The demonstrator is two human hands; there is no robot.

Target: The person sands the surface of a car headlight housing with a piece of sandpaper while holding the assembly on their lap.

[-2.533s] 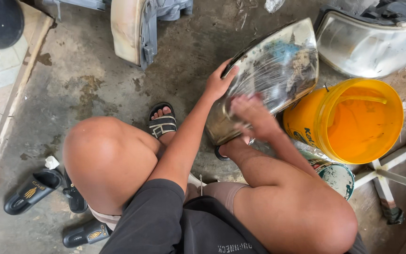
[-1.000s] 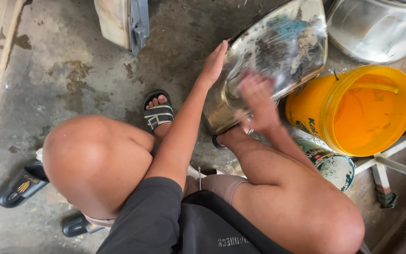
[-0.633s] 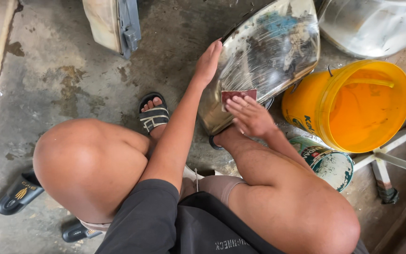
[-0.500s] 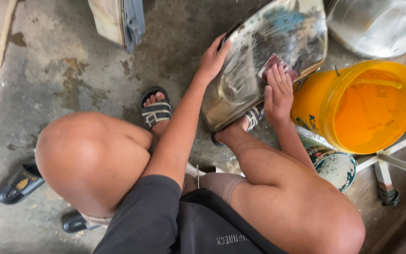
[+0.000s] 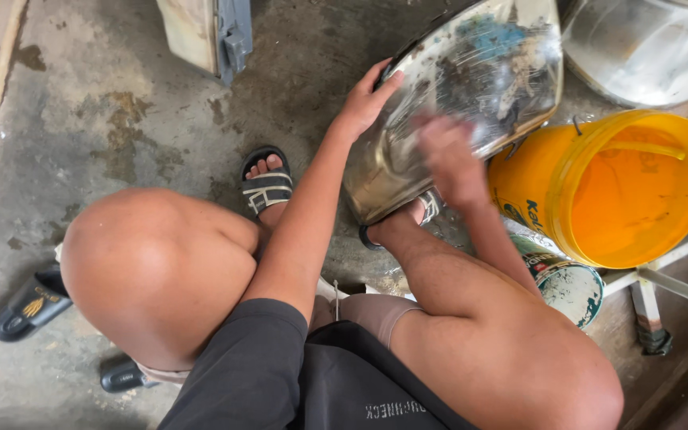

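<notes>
A big car headlamp (image 5: 471,95) leans on the concrete floor (image 5: 121,135) in front of the squatting person, its clear, smeared lens turned upward and its lower end resting against the person's right sandalled foot (image 5: 420,209). The left hand (image 5: 366,99) steadies it at the near left edge, fingers curled over the rim and thumb laid along the housing, so the grip is loose and partly open rather than clenched. The right hand (image 5: 449,159) lies flat on the lens near its lower middle; it is blurred, the fingers look spread and pressed down on the surface, and I cannot tell whether anything sits under the palm.

Just beside the headlamp, on the right, an orange bucket (image 5: 623,191) lies tipped toward the person, its mouth open to view and touching or nearly touching the lamp's edge. Below it a small paint-stained tin (image 5: 571,283) stands by the right shin. A second headlamp (image 5: 646,44) rests in the upper right corner. The left foot in a black strapped sandal (image 5: 267,185) is planted left of the lamp. Two loose black slippers (image 5: 25,306) lie at the far left, well apart.
</notes>
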